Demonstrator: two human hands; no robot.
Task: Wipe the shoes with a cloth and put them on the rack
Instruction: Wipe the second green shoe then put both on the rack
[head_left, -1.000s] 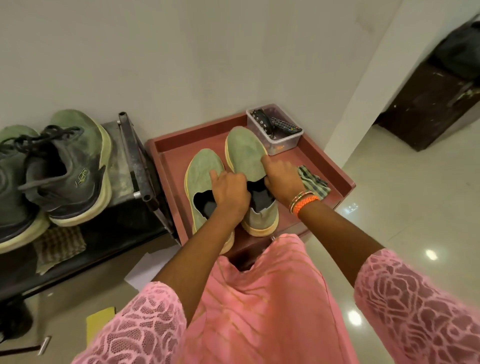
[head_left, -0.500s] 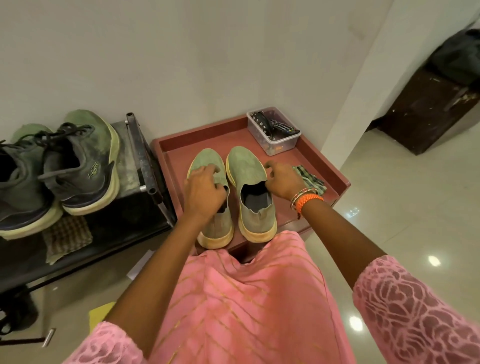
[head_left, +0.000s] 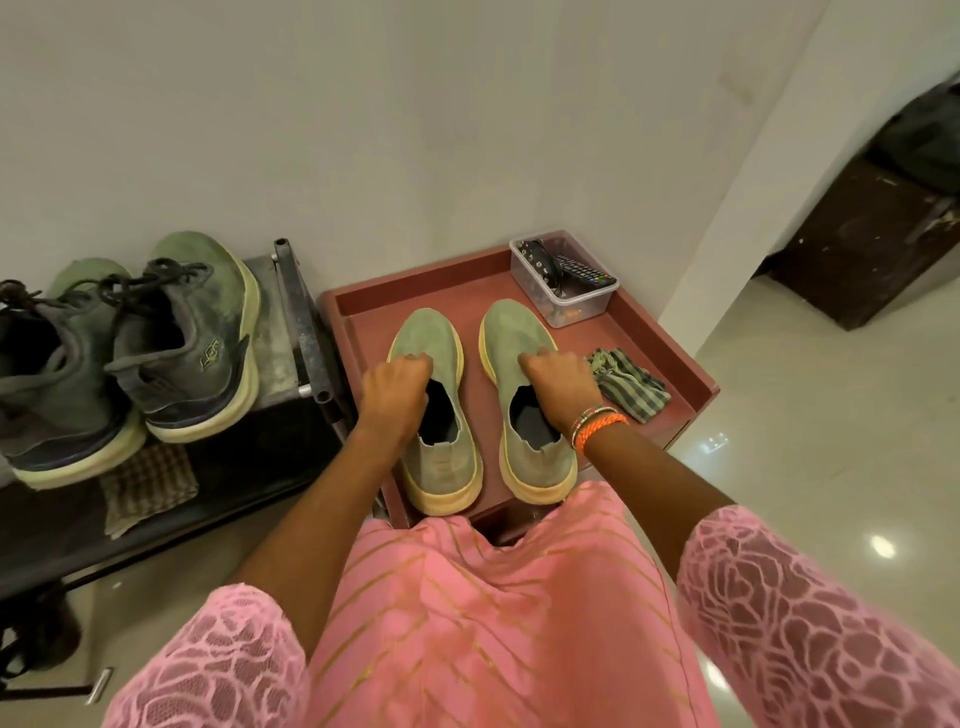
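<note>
Two green slip-on shoes with yellow soles stand side by side, toes to the wall, on the red tray-top rack (head_left: 670, 332). My left hand (head_left: 392, 389) grips the left shoe (head_left: 434, 338) at its collar, fingers curled over the tongue. My right hand (head_left: 563, 389) grips the right shoe (head_left: 511, 332) at its collar in the same way. A crumpled green striped cloth (head_left: 631, 389) lies on the rack just right of the right shoe, untouched.
A clear plastic box (head_left: 563, 288) holding remotes sits at the rack's back right corner. To the left, a dark metal rack (head_left: 291, 322) carries a pair of laced green-grey sneakers (head_left: 192, 338), with a checked cloth (head_left: 148, 486) under them. The wall is right behind.
Both shoes have been moved apart and set down parallel on the red rack. Both hands have slid back with them and still hold the collars.
</note>
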